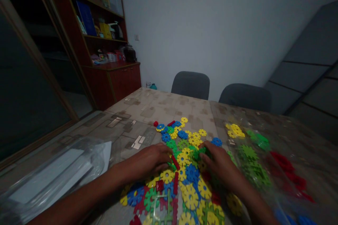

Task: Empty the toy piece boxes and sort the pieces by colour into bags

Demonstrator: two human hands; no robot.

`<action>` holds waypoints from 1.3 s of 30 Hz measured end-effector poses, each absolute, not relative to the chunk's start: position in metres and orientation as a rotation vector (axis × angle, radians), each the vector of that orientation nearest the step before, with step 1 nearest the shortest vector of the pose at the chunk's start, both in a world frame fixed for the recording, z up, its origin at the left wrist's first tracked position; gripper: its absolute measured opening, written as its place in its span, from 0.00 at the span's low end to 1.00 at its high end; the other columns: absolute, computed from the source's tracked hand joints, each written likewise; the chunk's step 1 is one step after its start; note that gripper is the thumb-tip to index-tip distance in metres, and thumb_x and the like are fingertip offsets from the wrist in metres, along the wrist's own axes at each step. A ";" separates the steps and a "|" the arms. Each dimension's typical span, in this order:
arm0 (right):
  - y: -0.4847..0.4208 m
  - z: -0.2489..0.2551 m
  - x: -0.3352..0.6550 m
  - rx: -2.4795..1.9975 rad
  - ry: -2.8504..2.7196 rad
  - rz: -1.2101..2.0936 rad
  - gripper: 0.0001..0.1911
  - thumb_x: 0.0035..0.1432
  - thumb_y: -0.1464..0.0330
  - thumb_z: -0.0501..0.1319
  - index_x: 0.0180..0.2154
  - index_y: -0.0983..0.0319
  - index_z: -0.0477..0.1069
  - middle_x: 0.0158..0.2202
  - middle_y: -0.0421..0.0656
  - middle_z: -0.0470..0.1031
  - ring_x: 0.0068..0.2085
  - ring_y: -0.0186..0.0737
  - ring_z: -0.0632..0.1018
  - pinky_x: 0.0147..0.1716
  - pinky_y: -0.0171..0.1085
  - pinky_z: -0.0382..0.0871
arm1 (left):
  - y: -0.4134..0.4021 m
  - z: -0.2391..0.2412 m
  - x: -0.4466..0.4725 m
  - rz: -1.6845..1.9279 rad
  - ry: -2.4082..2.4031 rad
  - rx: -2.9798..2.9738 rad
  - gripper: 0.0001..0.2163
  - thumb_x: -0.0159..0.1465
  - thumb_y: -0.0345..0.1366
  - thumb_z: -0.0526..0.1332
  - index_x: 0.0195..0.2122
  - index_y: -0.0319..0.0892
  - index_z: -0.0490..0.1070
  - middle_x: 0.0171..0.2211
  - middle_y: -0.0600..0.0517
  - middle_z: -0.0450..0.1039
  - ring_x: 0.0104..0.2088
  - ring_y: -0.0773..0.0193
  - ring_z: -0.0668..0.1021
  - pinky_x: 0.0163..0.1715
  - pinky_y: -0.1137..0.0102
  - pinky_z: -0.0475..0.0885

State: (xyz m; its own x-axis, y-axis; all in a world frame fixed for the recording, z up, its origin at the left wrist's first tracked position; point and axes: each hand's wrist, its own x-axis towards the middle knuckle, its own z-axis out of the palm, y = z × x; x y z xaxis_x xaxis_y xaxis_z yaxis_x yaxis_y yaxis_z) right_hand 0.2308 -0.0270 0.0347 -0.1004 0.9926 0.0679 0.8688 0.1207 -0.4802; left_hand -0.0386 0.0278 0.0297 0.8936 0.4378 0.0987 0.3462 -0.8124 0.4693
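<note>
A loose pile of flat plastic building pieces lies on the table, with yellow notched discs (190, 197), blue notched discs (192, 173) and red strips (175, 182). My left hand (155, 158) is over the left side of the pile, thumb and curved fingers apart. Its fingertips are beside a short red strip (175, 162), and I see nothing held in them. On the right side, my right hand (216, 156) has its thumb and fingers closed around a green notched piece (198, 154). Its forearm covers some pieces below.
Clear plastic bags at right contain yellow discs (235, 130), green square pieces (255, 170) and red pieces (286, 170). A clear bag with white sheets (52, 175) lies at left. Two grey chairs (190, 83) stand behind the table (148, 107); a wooden cabinet (124, 82) is at back left.
</note>
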 end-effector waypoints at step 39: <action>-0.006 0.035 0.208 -1.373 -1.826 0.871 0.11 0.53 0.68 0.60 0.40 0.61 0.71 0.35 0.41 0.74 0.37 0.43 0.74 0.36 0.37 0.64 | 0.031 0.029 -0.037 0.459 1.029 2.309 0.05 0.63 0.30 0.58 0.37 0.41 0.74 0.32 0.52 0.76 0.32 0.62 0.76 0.31 0.73 0.63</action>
State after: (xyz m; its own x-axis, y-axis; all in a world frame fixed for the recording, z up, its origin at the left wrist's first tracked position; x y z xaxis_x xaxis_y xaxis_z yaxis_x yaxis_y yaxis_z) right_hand 0.2079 -0.0059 0.0347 -0.2098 0.9697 0.1251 0.5127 0.2180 -0.8304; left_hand -0.0374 0.0306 0.0294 0.6462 0.7591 0.0785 0.5656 -0.5454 0.6185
